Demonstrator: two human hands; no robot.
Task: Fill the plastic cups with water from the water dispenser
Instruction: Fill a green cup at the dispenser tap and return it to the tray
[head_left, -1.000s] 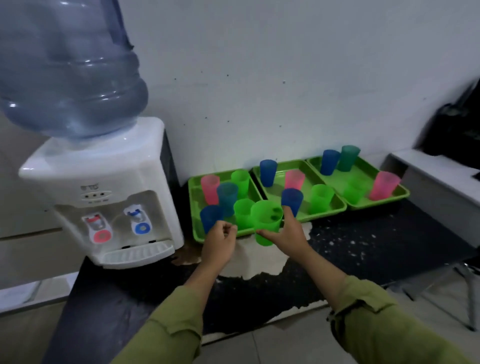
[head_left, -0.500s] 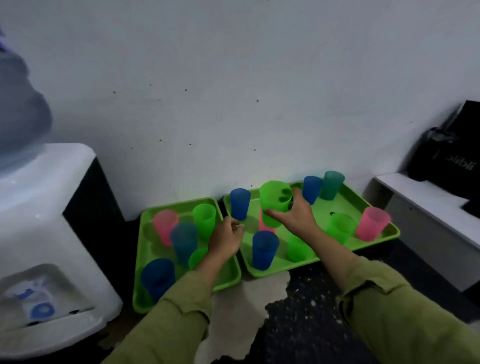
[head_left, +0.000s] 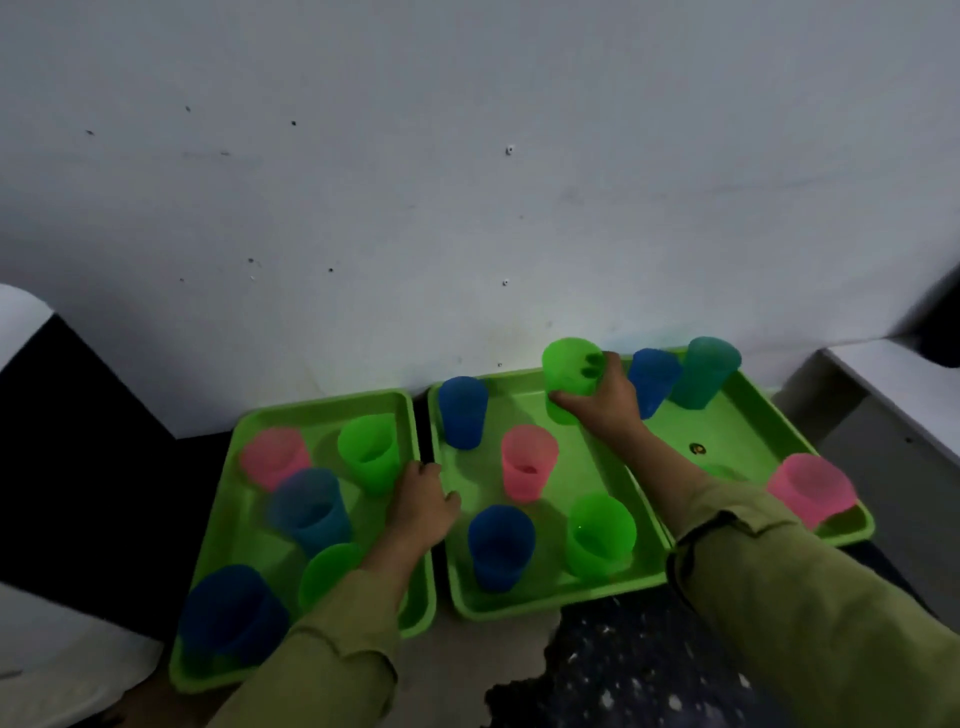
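Observation:
My right hand grips a green cup at the back right corner of the middle green tray, close to the wall. My left hand is closed in a loose fist over the gap between the left tray and the middle tray, holding nothing. Several pink, blue and green cups stand on three trays. Only the white edge of the water dispenser shows at the far left.
The right tray holds a blue cup, a teal cup and a pink cup. A white shelf stands at the right. The counter in front is black with a worn pale patch.
My view has swung right, away from the dispenser. My right hand carried the green cup from the counter's front back to the far corner of the middle tray. My left hand followed over the trays.

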